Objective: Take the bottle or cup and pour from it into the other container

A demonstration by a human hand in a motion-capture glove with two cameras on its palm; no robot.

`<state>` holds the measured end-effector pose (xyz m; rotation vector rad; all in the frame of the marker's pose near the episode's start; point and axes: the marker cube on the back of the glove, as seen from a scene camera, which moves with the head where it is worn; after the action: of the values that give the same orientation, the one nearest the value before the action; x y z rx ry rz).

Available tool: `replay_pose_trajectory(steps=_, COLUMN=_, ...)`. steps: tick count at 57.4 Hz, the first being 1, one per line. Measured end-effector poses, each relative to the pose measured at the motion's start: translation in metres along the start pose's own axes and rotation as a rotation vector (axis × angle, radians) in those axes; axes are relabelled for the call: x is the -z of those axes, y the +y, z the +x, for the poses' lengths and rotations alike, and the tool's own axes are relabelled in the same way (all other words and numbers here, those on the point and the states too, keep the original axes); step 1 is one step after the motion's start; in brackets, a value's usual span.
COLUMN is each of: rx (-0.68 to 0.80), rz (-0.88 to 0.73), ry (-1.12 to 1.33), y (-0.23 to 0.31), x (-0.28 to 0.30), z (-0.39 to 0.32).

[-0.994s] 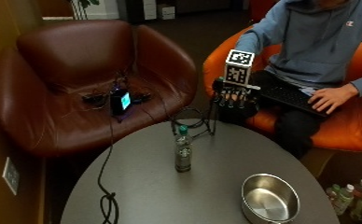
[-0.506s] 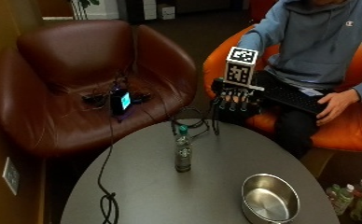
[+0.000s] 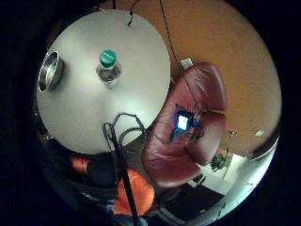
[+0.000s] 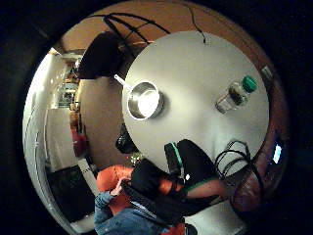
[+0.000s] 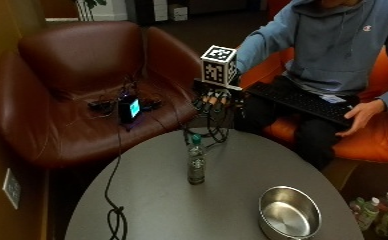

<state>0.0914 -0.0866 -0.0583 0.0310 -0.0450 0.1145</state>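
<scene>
A clear bottle [image 5: 196, 161] with a green cap and a green label stands upright near the middle of the round grey table [image 5: 147, 210]. A steel bowl [image 5: 289, 214] sits empty at the table's near right edge. My gloved right hand [image 5: 210, 100] hangs in the air above the table's far edge, behind the bottle and apart from it, its fingers pointing down and holding nothing. Both palm views look down on the table from above: the little finger side shows the bottle [image 3: 108, 67] and the bowl [image 3: 49, 71], the thumb side the bottle [image 4: 236, 94] and the bowl [image 4: 144, 101].
A black cable [image 5: 116, 212] runs across the table's left side and a coil of it [image 5: 214, 132] lies behind the bottle. A brown armchair [image 5: 81, 80] holds a device with a lit screen [image 5: 129, 108]. The person has a keyboard [image 5: 300, 101] on their lap.
My gloved hand has moved left from over the person's lap to above the table's far edge, closer to the bottle. Bottle and bowl have not moved.
</scene>
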Motion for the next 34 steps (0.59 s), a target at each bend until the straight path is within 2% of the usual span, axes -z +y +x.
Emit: replay_pose_trajectory(steps=34, rx=-0.074, rz=0.12, ry=-0.434, y=0.008, x=-0.083, z=0.116)
